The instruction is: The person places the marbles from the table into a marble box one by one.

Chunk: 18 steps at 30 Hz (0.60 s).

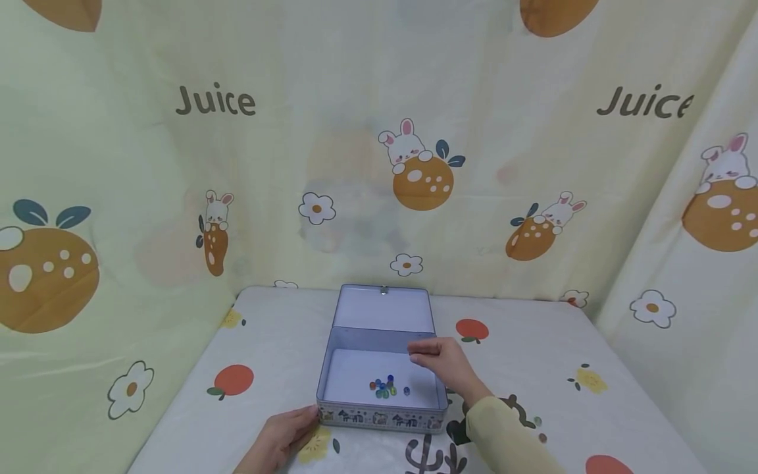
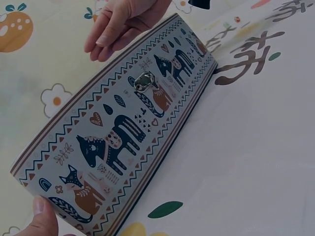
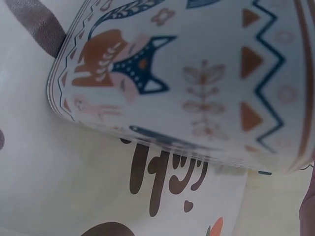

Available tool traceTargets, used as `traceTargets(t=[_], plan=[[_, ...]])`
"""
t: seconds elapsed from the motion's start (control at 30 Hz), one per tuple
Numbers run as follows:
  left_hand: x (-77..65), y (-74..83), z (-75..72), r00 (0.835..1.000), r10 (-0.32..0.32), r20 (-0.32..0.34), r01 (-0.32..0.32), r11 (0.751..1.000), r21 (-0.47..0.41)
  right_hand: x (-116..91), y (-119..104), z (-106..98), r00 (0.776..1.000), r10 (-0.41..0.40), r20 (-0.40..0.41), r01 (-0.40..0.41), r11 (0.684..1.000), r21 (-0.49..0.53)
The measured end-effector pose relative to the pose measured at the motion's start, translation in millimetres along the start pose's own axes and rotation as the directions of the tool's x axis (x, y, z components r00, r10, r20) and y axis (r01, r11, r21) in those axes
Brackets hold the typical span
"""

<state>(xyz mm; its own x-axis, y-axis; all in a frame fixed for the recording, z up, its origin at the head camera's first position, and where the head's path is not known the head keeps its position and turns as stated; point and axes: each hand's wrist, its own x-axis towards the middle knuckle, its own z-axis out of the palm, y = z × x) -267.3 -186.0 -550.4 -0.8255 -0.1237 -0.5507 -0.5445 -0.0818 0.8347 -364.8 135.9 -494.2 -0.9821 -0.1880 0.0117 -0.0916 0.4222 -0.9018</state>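
Note:
An open tin box (image 1: 381, 416) with animal patterns stands on the table, its hinged lid (image 1: 383, 309) raised toward the back. Several small, shiny coloured marbles (image 1: 381, 387), mostly blue and green, lie in the box near its front. My left hand (image 1: 284, 434) touches the front left corner, and its thumb (image 2: 43, 221) shows there in the left wrist view. Over the right part of the box is my right hand (image 1: 445, 362), fingers extended close together and thumb below them. Nothing shows between them. In the right wrist view only a blurred edge of the hand appears.
A white printed cloth (image 1: 266, 368) covers the table. Behind and at both sides hang pale curtains (image 1: 284, 158) with rabbits and oranges. A metal clasp (image 2: 144, 81) sticks out from the tin's front in the left wrist view.

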Motion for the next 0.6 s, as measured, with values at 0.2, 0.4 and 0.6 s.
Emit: traceTargets(t=[0.2,0.4,0.6], plan=[[0.5,-0.9,1.6,1.000,0.013,-0.012,-0.013,1.000,-0.010,-0.7,-0.4,-0.8,1.000,0.000,-0.004,0.000,1.000,0.000],[0.2,-0.7,1.8,1.000,0.013,-0.009,-0.013,1.000,0.001,-4.4,-1.5,-5.0,1.000,0.000,0.001,0.000,1.000,-0.013],[0.8,-1.6,0.2,1.000,0.011,0.010,-0.011,1.000,0.011,-12.3,0.6,-20.1,0.999,0.003,-0.037,-0.004,0.999,-0.037]])
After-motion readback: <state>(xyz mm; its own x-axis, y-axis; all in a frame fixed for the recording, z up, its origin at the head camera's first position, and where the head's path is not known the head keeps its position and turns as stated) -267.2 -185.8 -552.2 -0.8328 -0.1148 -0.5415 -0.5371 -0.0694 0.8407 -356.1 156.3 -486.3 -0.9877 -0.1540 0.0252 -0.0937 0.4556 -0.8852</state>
